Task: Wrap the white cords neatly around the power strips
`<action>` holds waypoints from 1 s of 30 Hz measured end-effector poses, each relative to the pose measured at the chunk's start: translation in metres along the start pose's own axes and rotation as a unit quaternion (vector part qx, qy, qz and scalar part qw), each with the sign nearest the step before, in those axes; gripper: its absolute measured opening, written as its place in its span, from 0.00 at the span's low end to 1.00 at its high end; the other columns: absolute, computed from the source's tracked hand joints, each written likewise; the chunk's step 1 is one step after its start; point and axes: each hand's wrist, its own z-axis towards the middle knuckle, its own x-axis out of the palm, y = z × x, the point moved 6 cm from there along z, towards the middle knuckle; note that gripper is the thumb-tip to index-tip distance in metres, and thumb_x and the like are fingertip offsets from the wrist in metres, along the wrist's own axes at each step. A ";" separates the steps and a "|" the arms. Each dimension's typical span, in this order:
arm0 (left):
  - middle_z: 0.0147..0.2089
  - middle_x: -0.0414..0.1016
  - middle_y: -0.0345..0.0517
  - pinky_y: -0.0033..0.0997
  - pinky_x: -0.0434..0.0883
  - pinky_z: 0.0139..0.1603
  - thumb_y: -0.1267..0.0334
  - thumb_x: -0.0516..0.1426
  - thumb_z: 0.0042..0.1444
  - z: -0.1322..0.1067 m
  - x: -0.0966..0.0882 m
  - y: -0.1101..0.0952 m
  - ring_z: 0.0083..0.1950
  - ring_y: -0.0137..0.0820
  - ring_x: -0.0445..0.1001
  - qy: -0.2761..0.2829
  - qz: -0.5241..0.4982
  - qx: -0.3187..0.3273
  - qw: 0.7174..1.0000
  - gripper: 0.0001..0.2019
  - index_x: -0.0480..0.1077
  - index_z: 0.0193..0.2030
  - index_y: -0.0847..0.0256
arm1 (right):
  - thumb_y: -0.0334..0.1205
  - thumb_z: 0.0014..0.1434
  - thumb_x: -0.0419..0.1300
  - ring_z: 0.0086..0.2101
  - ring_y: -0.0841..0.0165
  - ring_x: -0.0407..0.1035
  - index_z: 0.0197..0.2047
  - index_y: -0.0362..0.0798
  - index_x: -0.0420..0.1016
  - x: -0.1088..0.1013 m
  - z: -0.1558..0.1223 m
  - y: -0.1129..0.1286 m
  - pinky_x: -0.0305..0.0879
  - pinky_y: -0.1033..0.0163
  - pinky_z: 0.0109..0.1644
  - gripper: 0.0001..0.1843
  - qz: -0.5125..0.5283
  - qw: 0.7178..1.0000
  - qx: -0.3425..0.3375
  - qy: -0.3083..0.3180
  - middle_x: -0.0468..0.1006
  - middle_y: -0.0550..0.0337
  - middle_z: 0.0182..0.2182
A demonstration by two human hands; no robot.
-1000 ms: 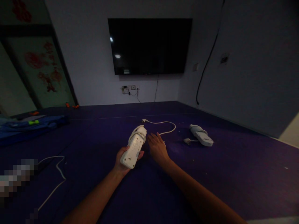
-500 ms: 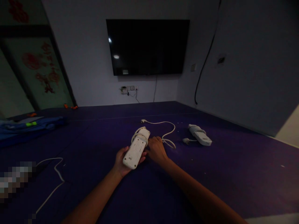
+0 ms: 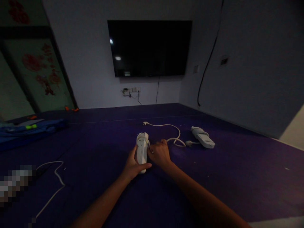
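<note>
Exposure: dim overall. Television: black screen, white glare spots along its left side. Wall beneath television: paler than above. Floor below television: murky purple. Patch far lower left of television: pixelated.

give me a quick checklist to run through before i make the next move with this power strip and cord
1. Power strip held: ok, the left hand grips it.
2. Cord in right hand: ok, it appears gripped beside the strip.
3. Turns around strip: ok, cord wraps its far end.
4. Loose length free of loops: not ok, one loop lies right of the hands.
5. Plug free: ok, it lies apart, beyond the strip.
6. Loop clear of the other strip's plug: cannot tell, they lie very close.
</note>
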 end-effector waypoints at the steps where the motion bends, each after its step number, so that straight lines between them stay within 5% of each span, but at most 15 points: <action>1: 0.51 0.72 0.49 0.28 0.67 0.51 0.86 0.64 0.23 0.000 -0.001 0.001 0.56 0.41 0.67 -0.012 0.018 0.004 1.000 0.39 0.71 0.48 0.59 | 0.40 0.55 0.55 0.26 0.66 0.68 0.21 0.48 0.75 0.000 0.000 0.000 0.52 0.55 0.45 0.15 0.004 1.000 -0.004 -0.007 0.77 0.54 0.21; 4: 0.44 0.76 0.47 0.26 0.70 0.39 0.81 0.63 0.30 0.002 -0.004 0.001 0.45 0.38 0.74 -0.028 0.038 -0.025 0.999 0.31 0.72 0.47 0.60 | 0.46 0.59 0.54 0.28 0.66 0.68 0.21 0.49 0.74 -0.003 -0.001 -0.004 0.51 0.55 0.47 0.19 0.019 0.999 -0.002 -0.035 0.77 0.55 0.21; 7: 0.36 0.76 0.50 0.27 0.69 0.26 0.71 0.58 0.40 0.005 -0.006 -0.004 0.34 0.39 0.76 -0.028 -0.082 -0.085 0.993 0.24 0.70 0.49 0.65 | 0.49 0.62 0.51 0.29 0.65 0.69 0.22 0.49 0.74 -0.004 -0.001 -0.012 0.50 0.54 0.49 0.22 0.028 0.998 0.019 -0.053 0.77 0.56 0.23; 12: 0.43 0.74 0.58 0.31 0.72 0.30 0.66 0.54 0.43 0.009 -0.012 -0.029 0.40 0.43 0.75 0.012 -0.275 -0.105 0.956 0.27 0.65 0.54 0.65 | 0.46 0.62 0.51 0.36 0.62 0.70 0.30 0.49 0.76 0.006 -0.003 -0.011 0.48 0.53 0.52 0.16 0.065 0.998 0.006 -0.021 0.79 0.55 0.30; 18: 0.42 0.76 0.57 0.33 0.73 0.32 0.66 0.52 0.42 0.012 -0.016 -0.029 0.42 0.45 0.75 0.139 -0.261 -0.153 0.943 0.30 0.63 0.56 0.66 | 0.39 0.64 0.48 0.41 0.62 0.70 0.35 0.48 0.76 0.034 -0.005 -0.001 0.51 0.55 0.51 0.15 0.038 0.991 -0.013 0.126 0.79 0.52 0.35; 24: 0.38 0.76 0.61 0.29 0.71 0.29 0.65 0.52 0.38 -0.003 0.007 -0.013 0.38 0.44 0.76 0.335 -0.160 -0.200 0.907 0.28 0.67 0.49 0.74 | 0.35 0.61 0.49 0.37 0.61 0.73 0.40 0.44 0.74 0.029 -0.003 -0.028 0.58 0.62 0.36 0.13 0.011 0.978 0.147 0.148 0.78 0.48 0.37; 30: 0.37 0.75 0.62 0.28 0.70 0.26 0.64 0.51 0.39 -0.006 0.011 -0.014 0.34 0.40 0.75 0.329 -0.148 -0.204 0.910 0.27 0.67 0.49 0.75 | 0.38 0.62 0.46 0.36 0.62 0.72 0.41 0.46 0.73 0.014 -0.006 -0.053 0.57 0.64 0.33 0.14 0.104 0.959 0.262 0.029 0.77 0.50 0.36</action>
